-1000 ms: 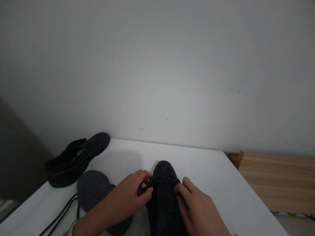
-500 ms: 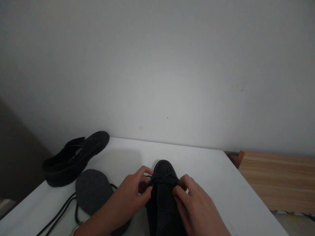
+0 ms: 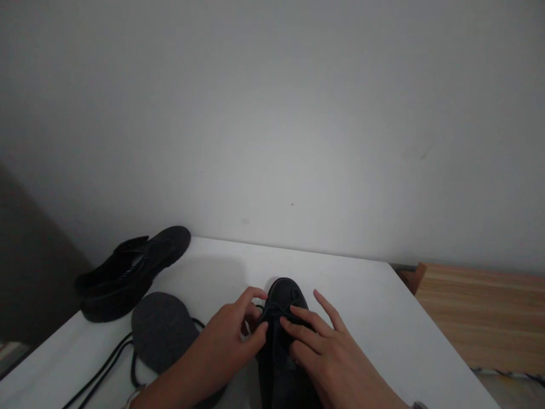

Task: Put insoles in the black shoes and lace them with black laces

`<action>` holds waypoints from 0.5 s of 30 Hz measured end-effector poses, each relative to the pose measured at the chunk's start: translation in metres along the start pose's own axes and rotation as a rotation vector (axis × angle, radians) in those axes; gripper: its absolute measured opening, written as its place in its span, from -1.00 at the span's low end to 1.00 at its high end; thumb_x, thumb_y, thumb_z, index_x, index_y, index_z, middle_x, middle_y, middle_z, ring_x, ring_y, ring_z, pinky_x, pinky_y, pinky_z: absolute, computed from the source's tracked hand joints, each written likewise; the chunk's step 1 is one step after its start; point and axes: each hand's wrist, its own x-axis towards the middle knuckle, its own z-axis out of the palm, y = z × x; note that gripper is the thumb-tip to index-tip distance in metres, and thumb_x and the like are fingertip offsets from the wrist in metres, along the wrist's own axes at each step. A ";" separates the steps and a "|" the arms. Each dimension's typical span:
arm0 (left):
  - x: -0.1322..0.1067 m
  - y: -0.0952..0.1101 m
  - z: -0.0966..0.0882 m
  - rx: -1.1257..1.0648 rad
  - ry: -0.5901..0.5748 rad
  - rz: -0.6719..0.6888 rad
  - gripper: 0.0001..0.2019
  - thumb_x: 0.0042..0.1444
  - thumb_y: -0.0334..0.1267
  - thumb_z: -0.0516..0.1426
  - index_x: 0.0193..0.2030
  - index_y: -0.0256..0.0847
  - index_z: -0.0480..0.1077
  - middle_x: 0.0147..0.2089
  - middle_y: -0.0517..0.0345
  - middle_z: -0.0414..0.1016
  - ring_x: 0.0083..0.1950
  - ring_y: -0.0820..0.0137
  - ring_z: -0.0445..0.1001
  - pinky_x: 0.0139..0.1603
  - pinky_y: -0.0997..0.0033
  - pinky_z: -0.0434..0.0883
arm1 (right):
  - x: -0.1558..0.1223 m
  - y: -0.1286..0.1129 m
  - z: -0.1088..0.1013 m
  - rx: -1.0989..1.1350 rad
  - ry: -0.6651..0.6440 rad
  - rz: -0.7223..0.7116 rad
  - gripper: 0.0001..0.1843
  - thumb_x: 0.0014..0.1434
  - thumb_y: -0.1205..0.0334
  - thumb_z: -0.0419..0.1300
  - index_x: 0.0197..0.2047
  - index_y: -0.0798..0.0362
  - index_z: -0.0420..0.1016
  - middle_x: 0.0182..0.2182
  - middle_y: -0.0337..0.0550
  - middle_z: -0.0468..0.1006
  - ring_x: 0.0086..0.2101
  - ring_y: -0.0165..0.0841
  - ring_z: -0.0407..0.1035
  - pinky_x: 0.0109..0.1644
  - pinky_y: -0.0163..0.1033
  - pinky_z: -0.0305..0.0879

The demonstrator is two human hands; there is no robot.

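Note:
A black shoe lies in front of me on the white table, its toe pointing at the wall. A dark shoelace crosses its upper near the toe. At the shoe's left side is my left hand, thumb and fingers closed near the lace's edge; they seem to pinch the lace there. My right hand lies over the upper with fingers spread, its fingertips touching the lace area and the little finger raised. The shoe's heel end runs out of view at the bottom.
A second black shoe rests at the table's back left. A grey felt insole lies beside my left forearm, with a loose dark lace around it. The white table meets a wall behind. A wooden board stands right of it.
My right hand has moved from the shoe's right edge onto its upper, its fingers now spread. My left hand has barely moved.

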 end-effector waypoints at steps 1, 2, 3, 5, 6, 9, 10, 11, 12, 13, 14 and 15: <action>0.000 -0.001 0.000 0.012 0.004 -0.005 -0.67 0.15 -0.20 0.02 0.06 -0.14 0.24 -0.35 0.22 0.47 -0.31 0.36 0.44 -0.20 0.38 0.33 | 0.001 0.000 -0.002 -0.014 -0.029 0.002 -0.83 0.32 0.17 0.13 -0.19 -0.01 0.53 0.12 -0.26 0.53 0.24 -0.25 0.23 0.46 0.10 -0.64; 0.000 -0.001 0.000 0.021 0.003 -0.011 -0.67 0.15 -0.20 0.02 0.07 -0.14 0.24 -0.34 0.22 0.47 -0.30 0.36 0.44 -0.21 0.38 0.32 | 0.002 -0.001 -0.003 -0.028 -0.057 0.006 -0.82 0.32 0.15 0.12 -0.19 -0.01 0.54 0.12 -0.24 0.53 0.23 -0.22 0.24 0.45 0.15 -0.66; -0.001 -0.002 0.000 0.026 0.002 -0.014 -0.66 0.15 -0.20 0.02 0.07 -0.13 0.25 -0.34 0.22 0.47 -0.31 0.36 0.43 -0.22 0.38 0.32 | 0.003 -0.003 -0.005 -0.043 -0.088 0.011 -0.80 0.32 0.15 0.10 -0.18 -0.01 0.55 0.11 -0.21 0.54 0.22 -0.19 0.26 0.44 0.20 -0.65; -0.001 -0.001 0.000 0.026 0.004 -0.010 -0.66 0.15 -0.20 0.02 0.09 -0.12 0.25 -0.34 0.23 0.46 -0.32 0.37 0.43 -0.24 0.40 0.31 | 0.007 -0.006 -0.008 -0.067 -0.146 0.017 -0.77 0.33 0.15 0.09 -0.16 0.00 0.56 0.11 -0.16 0.54 0.19 -0.13 0.29 0.43 0.28 -0.58; -0.001 -0.001 0.000 0.025 0.007 -0.008 -0.66 0.16 -0.20 0.02 0.09 -0.12 0.25 -0.34 0.23 0.46 -0.31 0.37 0.43 -0.24 0.41 0.30 | 0.009 -0.007 -0.009 -0.075 -0.167 0.021 -0.76 0.32 0.16 0.08 -0.15 0.01 0.57 0.11 -0.14 0.54 0.19 -0.10 0.29 0.42 0.32 -0.53; -0.003 0.003 -0.002 0.018 0.002 -0.027 -0.66 0.19 -0.15 0.03 0.09 -0.12 0.25 -0.32 0.22 0.47 -0.30 0.37 0.43 -0.23 0.42 0.30 | 0.014 -0.012 -0.010 -0.090 -0.199 0.029 -0.74 0.30 0.16 0.09 -0.15 0.05 0.59 0.10 -0.10 0.54 0.17 -0.03 0.30 0.41 0.35 -0.35; -0.003 0.004 -0.003 0.008 -0.004 -0.041 -0.66 0.21 -0.10 0.02 0.10 -0.12 0.25 -0.30 0.21 0.49 -0.30 0.37 0.43 -0.24 0.42 0.30 | 0.014 -0.013 -0.010 -0.093 -0.198 0.031 -0.73 0.31 0.16 0.09 -0.15 0.06 0.59 0.10 -0.09 0.54 0.16 -0.02 0.31 0.41 0.35 -0.30; -0.003 0.005 -0.004 -0.008 -0.010 -0.053 -0.65 0.23 -0.05 0.00 0.10 -0.12 0.26 -0.29 0.20 0.50 -0.29 0.37 0.44 -0.24 0.42 0.30 | 0.015 -0.013 -0.010 -0.096 -0.197 0.032 -0.73 0.31 0.17 0.08 -0.15 0.06 0.60 0.10 -0.08 0.54 0.16 -0.02 0.31 0.41 0.34 -0.26; -0.004 0.005 -0.005 -0.028 -0.014 -0.059 -0.64 0.26 -0.01 -0.03 0.09 -0.13 0.27 -0.29 0.20 0.50 -0.28 0.36 0.44 -0.23 0.41 0.31 | 0.015 -0.014 -0.010 -0.096 -0.198 0.032 -0.73 0.31 0.17 0.08 -0.15 0.06 0.60 0.09 -0.08 0.54 0.15 -0.03 0.31 0.40 0.34 -0.24; -0.004 0.005 -0.006 -0.051 -0.015 -0.060 -0.62 0.29 0.02 -0.08 0.08 -0.13 0.28 -0.28 0.19 0.50 -0.26 0.36 0.45 -0.21 0.41 0.32 | 0.014 -0.013 -0.009 -0.096 -0.201 0.035 -0.73 0.31 0.18 0.08 -0.15 0.05 0.61 0.10 -0.08 0.54 0.16 -0.03 0.31 0.40 0.34 -0.23; -0.004 0.003 -0.007 -0.072 -0.015 -0.056 -0.61 0.30 0.03 -0.11 0.07 -0.14 0.30 -0.28 0.19 0.50 -0.23 0.35 0.46 -0.17 0.40 0.32 | 0.014 -0.013 -0.009 -0.094 -0.207 0.040 -0.73 0.31 0.17 0.09 -0.15 0.05 0.61 0.11 -0.08 0.53 0.16 -0.03 0.31 0.40 0.34 -0.24; -0.004 0.001 -0.008 -0.092 -0.022 -0.054 -0.61 0.31 0.02 -0.13 0.06 -0.14 0.32 -0.28 0.18 0.50 -0.21 0.35 0.46 -0.14 0.39 0.33 | 0.013 -0.013 -0.008 -0.091 -0.212 0.043 -0.74 0.31 0.17 0.10 -0.15 0.04 0.61 0.12 -0.09 0.52 0.17 -0.03 0.30 0.41 0.34 -0.25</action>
